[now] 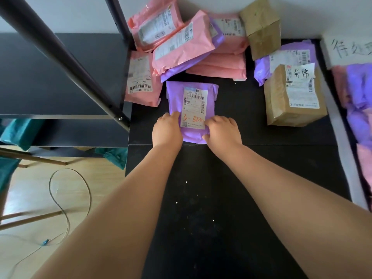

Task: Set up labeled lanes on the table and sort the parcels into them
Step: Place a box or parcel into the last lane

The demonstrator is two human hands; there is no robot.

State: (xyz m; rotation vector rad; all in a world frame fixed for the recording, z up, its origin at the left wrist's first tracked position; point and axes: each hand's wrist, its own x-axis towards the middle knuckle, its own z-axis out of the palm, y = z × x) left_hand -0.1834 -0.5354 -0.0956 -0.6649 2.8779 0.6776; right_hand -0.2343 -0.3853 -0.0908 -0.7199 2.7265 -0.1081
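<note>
Both the left hand [167, 127] and right hand [221, 129] pinched the purple mailer bag's [192, 109] bottom corners (soft, light, probably floppy) mid-frame on the bench [241, 178].

Soft, even light is being spread over the black table [201, 198].
Only faint shadows are being cast on it. Straight lines are being bent at the frame edges, and the handwritten sign [348, 51] at the far right corner is being blurred.
</note>
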